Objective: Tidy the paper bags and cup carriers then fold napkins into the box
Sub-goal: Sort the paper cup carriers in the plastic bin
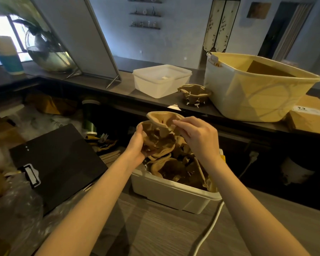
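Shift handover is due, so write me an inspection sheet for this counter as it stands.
Surface: grey wood-grain counter in front; darker raised ledge behind.
Job's things: cup carriers held above a white bin full of more; another carrier stack on the ledge; brown paper in the big cream tub.
Clutter: black clipboard, green cup stack, lidded white container, cardboard box.
Hands: left hand grips the carriers from below; right hand pinches the top one.
Cables: white cord beside the bin.
Surroundings: leaning framed board, glass vase, wall shelves.
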The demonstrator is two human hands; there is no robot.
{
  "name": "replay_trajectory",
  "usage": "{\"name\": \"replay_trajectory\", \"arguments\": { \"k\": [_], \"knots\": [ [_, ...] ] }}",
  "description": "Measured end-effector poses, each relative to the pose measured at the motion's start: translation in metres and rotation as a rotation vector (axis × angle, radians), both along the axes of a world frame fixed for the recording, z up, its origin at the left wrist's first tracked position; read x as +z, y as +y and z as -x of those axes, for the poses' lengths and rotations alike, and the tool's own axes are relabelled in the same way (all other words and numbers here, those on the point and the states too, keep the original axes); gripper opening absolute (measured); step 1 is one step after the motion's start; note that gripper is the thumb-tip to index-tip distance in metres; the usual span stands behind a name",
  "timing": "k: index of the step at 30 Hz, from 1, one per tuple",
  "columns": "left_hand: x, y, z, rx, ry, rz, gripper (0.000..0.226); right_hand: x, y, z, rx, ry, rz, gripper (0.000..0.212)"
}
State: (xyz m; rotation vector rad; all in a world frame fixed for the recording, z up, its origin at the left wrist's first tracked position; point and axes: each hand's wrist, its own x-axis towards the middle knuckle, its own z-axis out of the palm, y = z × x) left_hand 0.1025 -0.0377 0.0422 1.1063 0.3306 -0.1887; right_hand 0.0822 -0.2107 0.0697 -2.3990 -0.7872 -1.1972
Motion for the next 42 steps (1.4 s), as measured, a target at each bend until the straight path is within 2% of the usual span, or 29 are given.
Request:
{"name": "replay_trajectory", "arguments": {
  "k": [6,10,14,17,19,22,26,34,36,38,42],
  "knots": [
    [0.003,-0.002,-0.001,-0.079,-0.002,0.070,0.066,-0.015,0.008,0.000,0.022,0.003,0.054,0.026],
    [0.003,-0.005,0.001,-0.131,-0.024,0.063,0.061,-0.023,0.010,0.001,0.045,0.095,0.123,0.028],
    [0.001,-0.007,0.000,-0.095,-0.026,0.024,0.043,-0.018,-0.001,-0.002,0.058,0.382,0.176,0.027],
    [-0.003,-0.011,-0.003,-0.076,0.008,0.058,0.041,-0.008,-0.016,-0.001,0.084,0.638,-0.017,0.026],
    [-0.005,-0.015,-0.002,-0.066,0.022,0.038,0.033,-0.003,-0.031,-0.001,0.015,0.756,-0.125,0.025],
    [-0.005,-0.021,0.000,-0.059,0.019,0.041,0.019,-0.004,-0.052,-0.004,-0.164,0.998,-0.062,0.027],
    [-0.005,-0.024,0.000,-0.064,0.010,0.043,0.019,-0.020,-0.066,0.005,-0.284,1.247,-0.028,0.035],
    [-0.009,-0.028,-0.001,-0.019,0.040,-0.017,0.009,-0.034,-0.052,0.019,-0.294,1.274,-0.044,0.072],
    [-0.011,-0.025,-0.003,-0.011,0.044,-0.019,0.012,-0.032,-0.055,0.016,-0.282,1.240,-0.163,0.064],
    [-0.012,-0.022,-0.003,-0.005,0.035,-0.029,0.028,-0.025,-0.056,0.011,-0.273,1.219,-0.244,0.054],
    [-0.010,-0.016,-0.002,0.026,0.033,-0.043,0.039,-0.003,-0.057,0.007,-0.171,1.257,-0.413,0.048]
  ]
}}
